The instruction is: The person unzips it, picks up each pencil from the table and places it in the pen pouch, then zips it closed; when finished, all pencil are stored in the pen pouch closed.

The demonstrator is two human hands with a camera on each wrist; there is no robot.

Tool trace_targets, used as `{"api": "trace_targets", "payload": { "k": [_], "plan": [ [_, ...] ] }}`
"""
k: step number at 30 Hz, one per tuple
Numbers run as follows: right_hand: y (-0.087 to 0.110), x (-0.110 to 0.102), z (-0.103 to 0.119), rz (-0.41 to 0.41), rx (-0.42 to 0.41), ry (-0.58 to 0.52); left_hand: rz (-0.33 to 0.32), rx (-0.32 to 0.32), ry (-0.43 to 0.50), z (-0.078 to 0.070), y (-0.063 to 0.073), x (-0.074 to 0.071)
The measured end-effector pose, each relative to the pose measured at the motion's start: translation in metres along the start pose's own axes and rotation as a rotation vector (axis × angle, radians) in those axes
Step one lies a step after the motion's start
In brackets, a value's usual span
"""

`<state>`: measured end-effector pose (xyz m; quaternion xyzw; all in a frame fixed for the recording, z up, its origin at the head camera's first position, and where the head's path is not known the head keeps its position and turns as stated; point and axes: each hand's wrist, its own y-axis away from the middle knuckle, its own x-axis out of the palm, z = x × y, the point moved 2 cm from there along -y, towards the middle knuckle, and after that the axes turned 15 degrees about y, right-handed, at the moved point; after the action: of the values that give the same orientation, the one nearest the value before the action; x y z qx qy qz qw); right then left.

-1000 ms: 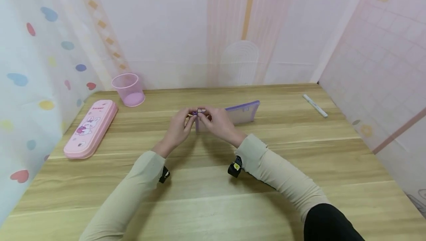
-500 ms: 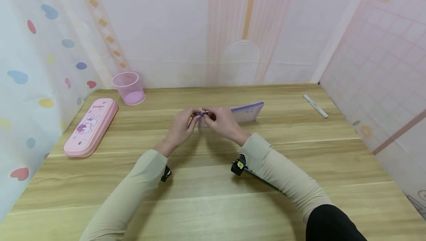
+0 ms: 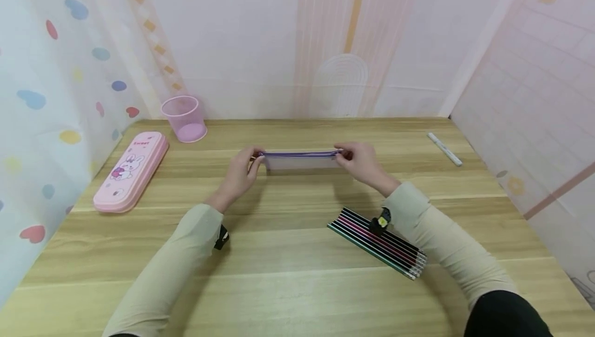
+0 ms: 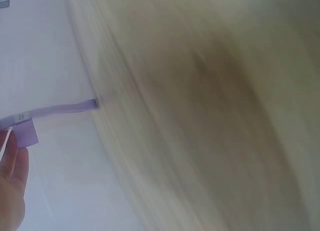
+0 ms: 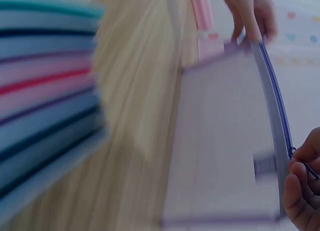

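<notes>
A translucent zip pouch (image 3: 301, 162) with purple edging stands upright on its lower edge at mid-table. My left hand (image 3: 238, 174) pinches its upper left corner; in the left wrist view a purple tab (image 4: 26, 134) sticks out beside those fingertips. With thumb and fingers, my right hand (image 3: 364, 164) pinches the zip's pull close to the right end. The zip (image 5: 274, 98) runs along the top, its two strips lying together in the right wrist view.
Several striped pencils (image 3: 372, 241) lie side by side under my right wrist. A pink pencil case (image 3: 131, 171) and a pink see-through cup (image 3: 185, 119) stand at the left. A white pen (image 3: 444, 149) lies far right on the wooden table (image 3: 279, 285).
My right hand has moved right along the pouch's top edge, from beside my left hand to the other end. The pouch now faces me squarely. The pencils have come out from behind my forearm.
</notes>
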<state>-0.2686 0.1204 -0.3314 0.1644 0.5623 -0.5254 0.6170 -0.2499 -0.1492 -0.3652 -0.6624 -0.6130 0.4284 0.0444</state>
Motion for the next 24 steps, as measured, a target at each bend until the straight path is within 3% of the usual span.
{"api": "trace_targets", "payload": {
  "k": [6, 10, 18, 21, 24],
  "plan": [
    [0.012, -0.021, -0.033, 0.019, 0.057, 0.030, 0.013, 0.028, -0.027, 0.001, 0.001, -0.004],
    [0.013, -0.025, -0.041, 0.028, 0.075, 0.026, 0.023, 0.039, -0.026, 0.000, -0.002, -0.003],
    [0.014, -0.025, -0.041, 0.012, 0.128, -0.026, 0.048, -0.048, -0.020, -0.003, -0.004, -0.003],
    [0.014, -0.025, -0.039, -0.054, 0.144, -0.015, 0.052, -0.062, -0.005, -0.004, -0.004, -0.003],
    [0.014, -0.025, -0.028, -0.215, 0.089, 0.014, 0.047, -0.059, 0.010, -0.006, -0.002, -0.005]
  ]
}}
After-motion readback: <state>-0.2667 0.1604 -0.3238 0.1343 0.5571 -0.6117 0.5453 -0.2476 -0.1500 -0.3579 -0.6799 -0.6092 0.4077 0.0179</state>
